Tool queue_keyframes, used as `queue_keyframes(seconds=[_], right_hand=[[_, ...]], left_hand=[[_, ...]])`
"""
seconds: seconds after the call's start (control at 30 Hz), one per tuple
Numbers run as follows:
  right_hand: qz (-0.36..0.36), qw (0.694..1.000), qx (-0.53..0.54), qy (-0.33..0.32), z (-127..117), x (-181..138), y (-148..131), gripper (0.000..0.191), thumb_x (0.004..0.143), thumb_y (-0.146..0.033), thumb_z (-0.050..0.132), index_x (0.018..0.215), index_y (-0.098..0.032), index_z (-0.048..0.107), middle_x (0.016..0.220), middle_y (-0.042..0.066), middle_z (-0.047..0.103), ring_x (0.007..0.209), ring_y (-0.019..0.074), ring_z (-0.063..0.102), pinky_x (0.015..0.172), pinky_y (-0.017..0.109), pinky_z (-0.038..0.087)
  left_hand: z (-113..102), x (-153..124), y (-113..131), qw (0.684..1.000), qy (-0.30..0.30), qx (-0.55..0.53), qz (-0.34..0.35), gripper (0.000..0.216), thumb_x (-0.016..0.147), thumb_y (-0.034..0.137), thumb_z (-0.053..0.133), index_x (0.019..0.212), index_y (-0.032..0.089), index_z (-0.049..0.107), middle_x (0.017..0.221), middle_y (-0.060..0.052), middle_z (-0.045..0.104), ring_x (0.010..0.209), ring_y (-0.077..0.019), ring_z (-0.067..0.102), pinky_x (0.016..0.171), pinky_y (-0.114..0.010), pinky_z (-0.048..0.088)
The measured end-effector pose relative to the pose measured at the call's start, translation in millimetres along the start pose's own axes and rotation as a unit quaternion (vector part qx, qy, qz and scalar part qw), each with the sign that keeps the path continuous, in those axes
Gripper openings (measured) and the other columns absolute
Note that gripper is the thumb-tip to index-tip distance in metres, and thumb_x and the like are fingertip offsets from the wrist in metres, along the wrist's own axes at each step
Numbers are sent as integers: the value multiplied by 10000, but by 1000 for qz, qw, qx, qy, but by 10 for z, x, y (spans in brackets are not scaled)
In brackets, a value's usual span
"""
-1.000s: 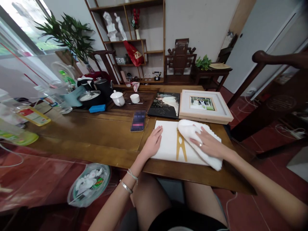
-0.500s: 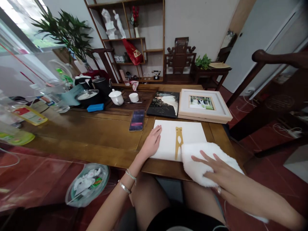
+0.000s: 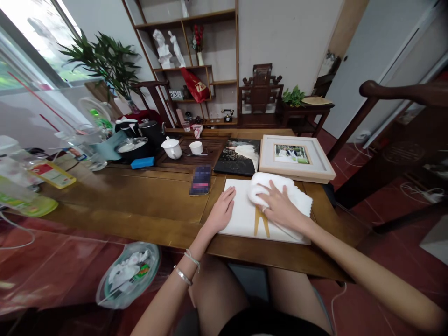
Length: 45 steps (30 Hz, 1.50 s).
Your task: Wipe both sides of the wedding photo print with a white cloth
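Note:
A white board with a gold figure [image 3: 245, 217] lies flat on the wooden table [image 3: 147, 196] in front of me. My left hand [image 3: 222, 210] rests open and flat on its left edge, holding it down. My right hand [image 3: 278, 207] presses flat on a white cloth [image 3: 280, 189] bunched over the board's upper right part, fingers spread. The gold figure's lower legs show just below my right hand.
Behind the board lie a dark photo print [image 3: 240, 156] and a light framed photo [image 3: 294, 156]. A phone [image 3: 200, 179] lies left of the board. A tea tray with teapot [image 3: 172, 147], cup and kettles sits further back. A bin [image 3: 128, 273] stands on the floor at left.
My right hand pulled the cloth down off the board's lower right corner, then swept it back up onto the upper part. My left hand stayed put.

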State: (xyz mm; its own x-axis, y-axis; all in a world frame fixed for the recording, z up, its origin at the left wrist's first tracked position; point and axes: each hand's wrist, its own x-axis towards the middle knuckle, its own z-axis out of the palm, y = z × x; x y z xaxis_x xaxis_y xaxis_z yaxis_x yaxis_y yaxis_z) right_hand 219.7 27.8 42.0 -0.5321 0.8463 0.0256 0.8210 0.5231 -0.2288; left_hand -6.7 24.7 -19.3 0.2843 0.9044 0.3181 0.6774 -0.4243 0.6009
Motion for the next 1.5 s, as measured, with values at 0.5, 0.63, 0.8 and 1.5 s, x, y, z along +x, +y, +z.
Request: queue_keyframes(seconds=[0.5,0.63,0.8,1.5], right_hand=[[-75,994,-48,-60,-61,-100,-276,482,781,-150,516,1253,-231,572,1490,96,353,1393,425,125,1014,726,193],[-53,992,-117,1,17,300,-278,399,902,-359,460,1256,-217,574,1436,154,413,1357,462,202,986,728,215],[-136,976,-169,16,178,43,-572,320,821,-317,606,1115,-206,670,1443,170,403,1339,482,237,1019,709,177],[-92,994,59,-14,-49,904,-257,565,968,-522,228,1307,-168,508,1342,135,532,1282,299,407,1029,419,320]], left_hand=[[11,1,-25,1000,-4,1,3,431,948,220,326,1344,126,470,1454,-138,428,1387,-227,339,1160,-456,259],[5,5,-30,1000,2,-13,5,422,942,210,342,1335,146,479,1442,-131,446,1384,-227,344,1155,-466,265],[3,-1,-54,999,-6,-34,19,429,914,179,381,1329,170,492,1447,-127,438,1388,-239,335,1155,-473,265],[-54,26,70,999,17,-16,26,391,924,163,367,1264,184,559,1380,-107,508,1318,-234,431,1125,-447,328]])
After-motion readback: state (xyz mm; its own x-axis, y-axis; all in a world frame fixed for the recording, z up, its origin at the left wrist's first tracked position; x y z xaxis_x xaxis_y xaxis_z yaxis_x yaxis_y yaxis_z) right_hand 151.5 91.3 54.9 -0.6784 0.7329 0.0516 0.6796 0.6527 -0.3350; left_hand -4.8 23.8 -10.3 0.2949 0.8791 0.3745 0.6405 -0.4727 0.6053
